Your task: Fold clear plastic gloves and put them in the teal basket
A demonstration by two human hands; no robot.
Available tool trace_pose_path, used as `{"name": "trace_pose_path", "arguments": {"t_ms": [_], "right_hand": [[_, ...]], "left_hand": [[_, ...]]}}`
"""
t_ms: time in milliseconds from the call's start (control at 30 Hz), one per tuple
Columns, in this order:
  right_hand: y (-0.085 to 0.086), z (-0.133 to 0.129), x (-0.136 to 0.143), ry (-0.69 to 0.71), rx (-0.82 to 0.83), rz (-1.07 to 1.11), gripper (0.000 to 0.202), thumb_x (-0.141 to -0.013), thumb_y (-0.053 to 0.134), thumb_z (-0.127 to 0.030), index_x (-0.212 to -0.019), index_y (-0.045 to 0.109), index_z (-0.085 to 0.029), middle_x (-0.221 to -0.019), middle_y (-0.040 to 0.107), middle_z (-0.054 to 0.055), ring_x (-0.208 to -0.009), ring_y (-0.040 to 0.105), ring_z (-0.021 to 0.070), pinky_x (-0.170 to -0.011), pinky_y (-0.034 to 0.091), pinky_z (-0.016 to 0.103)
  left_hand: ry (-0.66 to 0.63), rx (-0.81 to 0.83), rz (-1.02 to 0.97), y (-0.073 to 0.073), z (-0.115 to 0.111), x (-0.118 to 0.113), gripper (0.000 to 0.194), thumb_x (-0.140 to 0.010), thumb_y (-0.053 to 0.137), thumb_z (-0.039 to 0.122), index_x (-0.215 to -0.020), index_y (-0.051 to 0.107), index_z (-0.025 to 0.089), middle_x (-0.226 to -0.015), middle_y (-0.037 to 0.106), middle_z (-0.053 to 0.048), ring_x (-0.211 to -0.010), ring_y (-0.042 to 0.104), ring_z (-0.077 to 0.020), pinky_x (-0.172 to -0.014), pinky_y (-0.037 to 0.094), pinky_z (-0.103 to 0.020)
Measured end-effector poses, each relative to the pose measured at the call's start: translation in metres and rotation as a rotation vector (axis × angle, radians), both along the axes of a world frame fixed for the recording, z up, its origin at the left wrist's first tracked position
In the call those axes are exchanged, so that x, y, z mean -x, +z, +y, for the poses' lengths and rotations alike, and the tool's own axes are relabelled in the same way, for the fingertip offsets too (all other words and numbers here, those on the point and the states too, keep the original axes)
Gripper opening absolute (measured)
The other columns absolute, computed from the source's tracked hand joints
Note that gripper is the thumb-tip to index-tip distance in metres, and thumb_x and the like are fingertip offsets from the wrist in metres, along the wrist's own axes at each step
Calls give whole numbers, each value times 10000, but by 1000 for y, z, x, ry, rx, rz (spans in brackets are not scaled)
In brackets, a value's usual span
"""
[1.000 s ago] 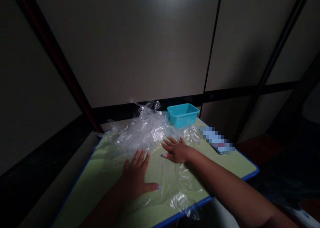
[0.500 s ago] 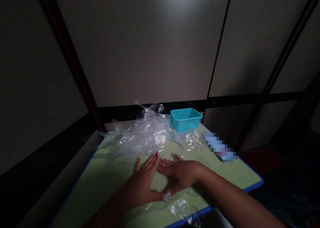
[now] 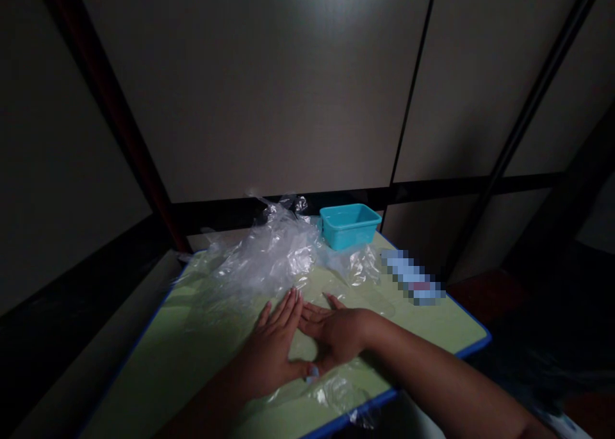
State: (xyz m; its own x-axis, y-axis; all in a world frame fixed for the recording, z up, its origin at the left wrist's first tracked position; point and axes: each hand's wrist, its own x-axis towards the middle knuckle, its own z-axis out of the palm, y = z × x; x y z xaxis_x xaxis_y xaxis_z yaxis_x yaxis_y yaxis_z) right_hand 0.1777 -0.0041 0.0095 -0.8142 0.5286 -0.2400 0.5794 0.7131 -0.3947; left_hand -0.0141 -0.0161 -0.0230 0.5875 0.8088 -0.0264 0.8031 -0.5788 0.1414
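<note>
On the green table (image 3: pixel 192 356), a clear plastic bag (image 3: pixel 336 391) lies spread under both hands, its crumpled near end hanging over the front edge. My left hand (image 3: pixel 271 349) presses flat on it with fingers stretched out. My right hand (image 3: pixel 336 333) also lies palm down on the plastic, fingers extended and pointing left. The fingertips of the two hands meet, and the thumbs come together nearer to me. Beyond the fingers sits a heap of crumpled clear plastic bags (image 3: pixel 278 250).
A turquoise plastic basket (image 3: pixel 348 234) stands at the table's back edge, right of the heap. A pixelated flat item (image 3: pixel 413 277) lies near the right edge. Behind the table rises a panelled cabinet front (image 3: pixel 278 106).
The whole view has shifted slightly, so the table and things on it appear a little further left. Both hands stay flat on the plastic, with the thumbs slightly closer together.
</note>
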Motion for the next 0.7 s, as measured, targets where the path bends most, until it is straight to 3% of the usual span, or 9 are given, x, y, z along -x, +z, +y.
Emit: {"name": "trace_pose_path", "arguments": {"t_ms": [200,433,700], "right_hand": [[-4,12,-8,-49,15,-74,1088,-727,567,-600,-1432,-135,-159,-1493,-115,154,-1383,-69,304,-998,-106,644],[3,29,-29,-130,42,-155,1291,-555,699,-645,-1437,-124,-184,-1499,-127,146,-1372,-90,345,-995,-100,650],[8,44,-49,-262,69,-248,1316,-527,721,-620,-1433,-122,-172,-1486,-177,137,-1348,-168,366,-971,-92,680]], "left_hand": [[46,8,-2,0,-2,1,968,-738,386,729,-1444,188,97,-1494,132,-185,-1387,106,-310,-1102,92,-505],[56,62,51,6,-5,4,1103,-629,519,710,-1456,91,118,-1512,18,-126,-1396,14,-285,-1111,64,-499],[55,70,31,3,-3,4,1175,-588,532,759,-1453,71,111,-1505,-13,-146,-1393,-18,-297,-1103,38,-524]]}}
